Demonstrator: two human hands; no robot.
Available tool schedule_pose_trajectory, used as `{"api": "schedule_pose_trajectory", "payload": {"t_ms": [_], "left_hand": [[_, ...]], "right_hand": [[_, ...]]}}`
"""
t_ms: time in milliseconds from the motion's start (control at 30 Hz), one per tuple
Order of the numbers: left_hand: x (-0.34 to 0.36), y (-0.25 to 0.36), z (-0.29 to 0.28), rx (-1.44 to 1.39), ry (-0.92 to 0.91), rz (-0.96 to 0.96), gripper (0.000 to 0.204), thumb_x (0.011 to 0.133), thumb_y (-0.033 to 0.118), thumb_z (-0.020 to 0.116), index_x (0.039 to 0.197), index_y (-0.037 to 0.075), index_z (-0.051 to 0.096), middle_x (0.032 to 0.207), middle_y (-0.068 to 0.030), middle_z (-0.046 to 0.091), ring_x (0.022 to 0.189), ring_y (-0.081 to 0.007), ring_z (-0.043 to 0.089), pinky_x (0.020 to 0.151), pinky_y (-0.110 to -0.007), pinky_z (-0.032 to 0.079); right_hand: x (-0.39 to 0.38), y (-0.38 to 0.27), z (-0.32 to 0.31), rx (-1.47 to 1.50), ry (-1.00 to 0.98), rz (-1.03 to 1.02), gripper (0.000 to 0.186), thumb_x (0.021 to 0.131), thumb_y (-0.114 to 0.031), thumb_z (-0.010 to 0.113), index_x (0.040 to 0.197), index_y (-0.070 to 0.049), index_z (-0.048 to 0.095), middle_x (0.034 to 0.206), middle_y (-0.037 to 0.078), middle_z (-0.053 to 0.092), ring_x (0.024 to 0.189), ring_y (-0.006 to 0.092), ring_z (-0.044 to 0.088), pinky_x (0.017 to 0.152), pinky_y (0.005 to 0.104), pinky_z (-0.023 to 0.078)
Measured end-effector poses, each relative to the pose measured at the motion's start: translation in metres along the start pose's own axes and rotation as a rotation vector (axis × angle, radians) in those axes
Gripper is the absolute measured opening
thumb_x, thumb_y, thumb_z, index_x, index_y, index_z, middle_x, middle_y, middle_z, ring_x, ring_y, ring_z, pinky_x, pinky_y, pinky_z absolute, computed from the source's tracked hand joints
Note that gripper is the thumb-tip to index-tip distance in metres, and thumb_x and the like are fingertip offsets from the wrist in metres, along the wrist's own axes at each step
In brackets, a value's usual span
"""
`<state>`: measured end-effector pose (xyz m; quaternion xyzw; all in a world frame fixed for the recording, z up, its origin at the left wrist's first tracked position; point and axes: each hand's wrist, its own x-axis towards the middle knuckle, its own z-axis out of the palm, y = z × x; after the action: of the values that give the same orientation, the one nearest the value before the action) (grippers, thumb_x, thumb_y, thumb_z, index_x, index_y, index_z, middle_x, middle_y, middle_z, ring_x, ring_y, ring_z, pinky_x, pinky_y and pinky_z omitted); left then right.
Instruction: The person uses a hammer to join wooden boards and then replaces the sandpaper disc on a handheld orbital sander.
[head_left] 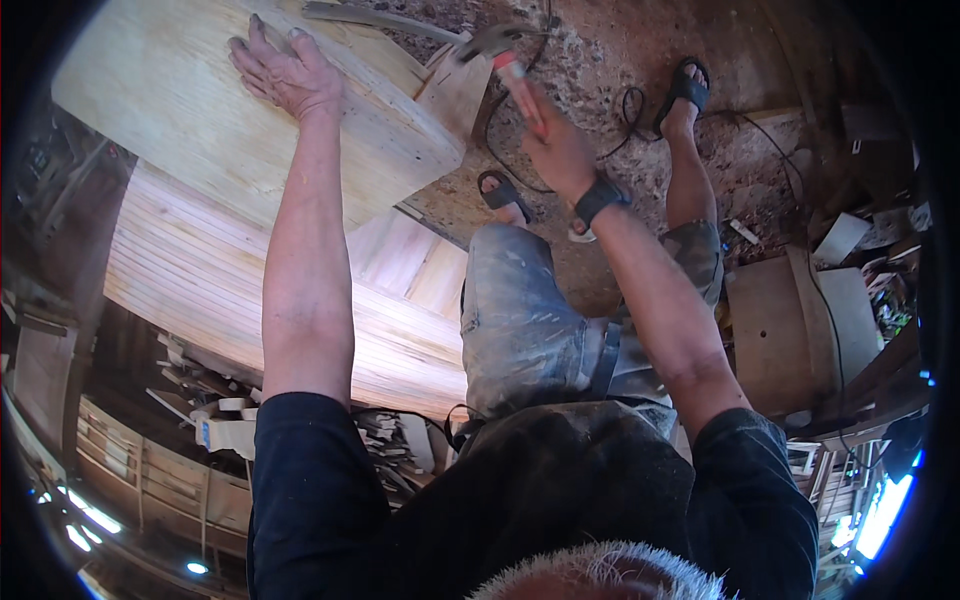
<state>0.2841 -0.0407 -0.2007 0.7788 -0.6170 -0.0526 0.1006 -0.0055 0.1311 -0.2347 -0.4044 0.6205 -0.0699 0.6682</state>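
My left hand (290, 82) lies on a pale plywood panel (170, 110) at the upper left, its fingers spread and nothing in them. To the right, my right hand (562, 155) grips a claw hammer (512, 78) by its red handle. The hammer's dark head is up beyond the hand, near the panel's right end, and looks a little blurred. Whether it touches the wood I cannot tell. A wooden edge piece (405, 110) runs along the panel's right side. Under the panel shows a grooved, slatted wooden surface (200, 245).
A thin curved wood strip (385, 18) sticks out near the hammer head. A black cable (632, 110) winds over the stained floor (600, 50) by my sandalled feet. Wood offcuts (395, 450) are heaped below the slatted surface. Boards (775, 320) and scraps stand at the right.
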Motion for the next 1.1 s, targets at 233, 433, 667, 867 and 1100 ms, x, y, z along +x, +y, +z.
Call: {"api": "schedule_pose_trajectory", "payload": {"t_ms": [233,433,667,867,1100], "left_hand": [[-0.001,0.002,0.001,-0.009,0.003,-0.041,0.071,0.093,0.042,0.052,0.155,0.012,0.033,0.163,-0.0242,0.019,0.153,-0.038,0.013,0.122,-0.056,0.005],[-0.001,0.005,-0.002,-0.026,-0.022,-0.072,0.069,0.095,0.042,0.05,0.155,0.012,0.032,0.164,-0.0231,0.016,0.154,-0.038,0.01,0.123,-0.055,0.003],[-0.002,-0.003,0.0,-0.033,-0.013,-0.035,0.071,0.093,0.043,0.052,0.154,0.011,0.033,0.163,-0.0241,0.017,0.153,-0.0387,0.012,0.122,-0.057,0.004],[0.001,-0.002,0.002,-0.025,0.009,-0.022,0.072,0.093,0.044,0.052,0.154,0.011,0.035,0.162,-0.0253,0.019,0.153,-0.0394,0.014,0.121,-0.058,0.005],[-0.001,-0.004,0.002,-0.033,0.005,-0.032,0.072,0.092,0.045,0.053,0.154,0.012,0.035,0.162,-0.0248,0.019,0.153,-0.0391,0.014,0.121,-0.057,0.004]], "right_hand": [[0.008,-0.001,-0.013,0.156,0.176,-0.128,0.073,0.089,-0.018,0.063,0.156,-0.015,0.036,0.127,0.025,0.064,0.113,0.0426,0.065,0.093,0.0435,0.051],[0.005,-0.005,-0.001,0.005,0.085,-0.181,0.069,0.089,-0.018,0.061,0.154,-0.02,0.039,0.11,0.02,0.07,0.101,0.0407,0.068,0.086,0.0482,0.053],[0.006,0.005,0.0,0.325,0.273,-0.093,0.068,0.088,-0.017,0.063,0.152,-0.012,0.042,0.088,0.012,0.064,0.079,0.0258,0.063,0.074,0.0385,0.05],[0.017,0.002,-0.029,0.064,-0.077,-0.11,0.067,0.088,-0.016,0.063,0.152,-0.011,0.042,0.104,0.017,0.069,0.09,0.0307,0.066,0.082,0.0407,0.052],[0.016,-0.007,-0.008,0.284,0.382,-0.035,0.068,0.087,-0.017,0.063,0.152,-0.012,0.041,0.114,0.022,0.069,0.104,0.037,0.068,0.089,0.044,0.053]]}}
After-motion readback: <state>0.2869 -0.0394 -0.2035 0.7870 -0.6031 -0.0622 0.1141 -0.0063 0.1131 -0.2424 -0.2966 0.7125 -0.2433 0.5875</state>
